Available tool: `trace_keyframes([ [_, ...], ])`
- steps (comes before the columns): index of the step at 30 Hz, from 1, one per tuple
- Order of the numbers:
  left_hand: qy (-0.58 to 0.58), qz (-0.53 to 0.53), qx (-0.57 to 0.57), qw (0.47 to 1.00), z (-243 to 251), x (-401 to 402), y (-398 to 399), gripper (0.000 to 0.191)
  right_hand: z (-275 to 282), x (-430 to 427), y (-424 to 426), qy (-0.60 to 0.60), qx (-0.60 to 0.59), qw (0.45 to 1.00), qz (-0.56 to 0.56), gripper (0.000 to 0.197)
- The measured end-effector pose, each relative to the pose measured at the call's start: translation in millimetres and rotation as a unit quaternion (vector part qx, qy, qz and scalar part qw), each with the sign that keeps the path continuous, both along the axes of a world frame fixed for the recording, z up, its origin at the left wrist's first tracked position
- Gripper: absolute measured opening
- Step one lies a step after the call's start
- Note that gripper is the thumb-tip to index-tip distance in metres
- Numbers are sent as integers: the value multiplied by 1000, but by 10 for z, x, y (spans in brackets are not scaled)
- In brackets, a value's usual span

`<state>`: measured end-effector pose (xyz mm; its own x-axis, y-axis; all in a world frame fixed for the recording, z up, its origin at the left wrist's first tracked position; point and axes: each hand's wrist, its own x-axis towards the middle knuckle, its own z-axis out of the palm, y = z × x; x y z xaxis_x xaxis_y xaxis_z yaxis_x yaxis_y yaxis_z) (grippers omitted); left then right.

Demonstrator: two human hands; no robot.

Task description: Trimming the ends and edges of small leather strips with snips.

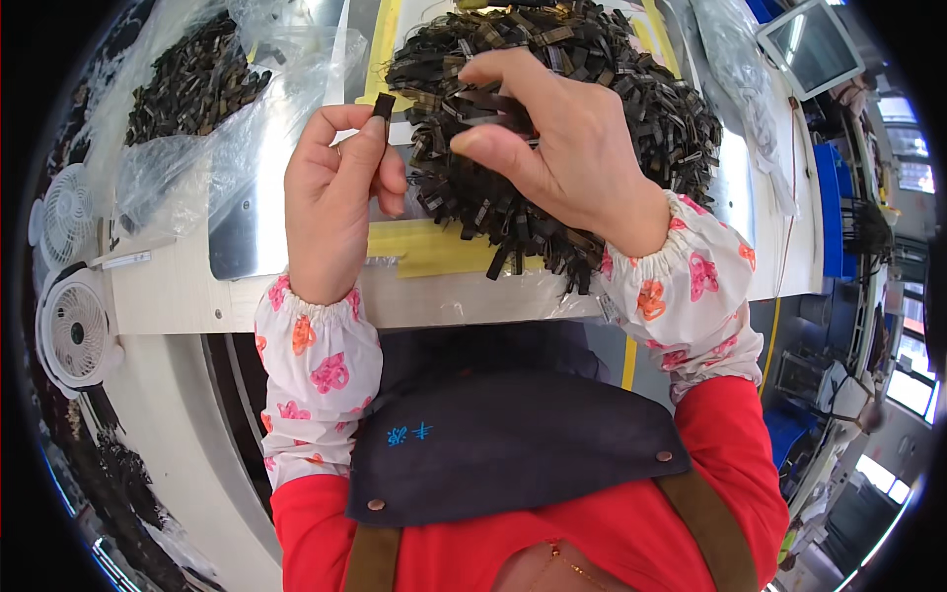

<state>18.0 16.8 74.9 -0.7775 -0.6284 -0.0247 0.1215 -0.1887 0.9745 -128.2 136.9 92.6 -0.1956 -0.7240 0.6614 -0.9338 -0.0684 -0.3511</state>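
My left hand (pixel 340 177) pinches a small dark fabric strip (pixel 383 107) upright between thumb and index finger, left of the large pile. My right hand (pixel 570 140) is over a big heap of short dark woven strips (pixel 510 214). Its thumb and index finger are spread, and the blades of what look like metal thread snips (pixel 484 109) point left between them. Their handle and the other fingers are mostly hidden behind the hand. Dark strips of the heap hang over yellow tape (pixel 444 251) near the table's front edge.
A second pile of dark strips (pixel 200 81) lies at the back left, beside clear plastic film (pixel 185 170). Metal plates (pixel 244 237) are on the pale table (pixel 414 300). White fans (pixel 78 329) stand at the left. A monitor (pixel 810 48) and blue bins (pixel 832 214) are at the right.
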Motion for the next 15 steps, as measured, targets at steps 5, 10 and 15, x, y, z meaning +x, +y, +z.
trace_keyframes([
  [5, -10, 15, 28, 999, 27, -56, 77, 11, -11, 37, -100, 145, 3, 989, -33, 21],
  [10, 3, -2, 40, 999, 17, -45, 61, 11, 15, 56, -106, 209, -12, 977, -34, 12],
  [15, 7, -13, 64, 998, 8, -48, 69, 11, 27, 70, -101, 212, -8, 977, -31, 11],
])
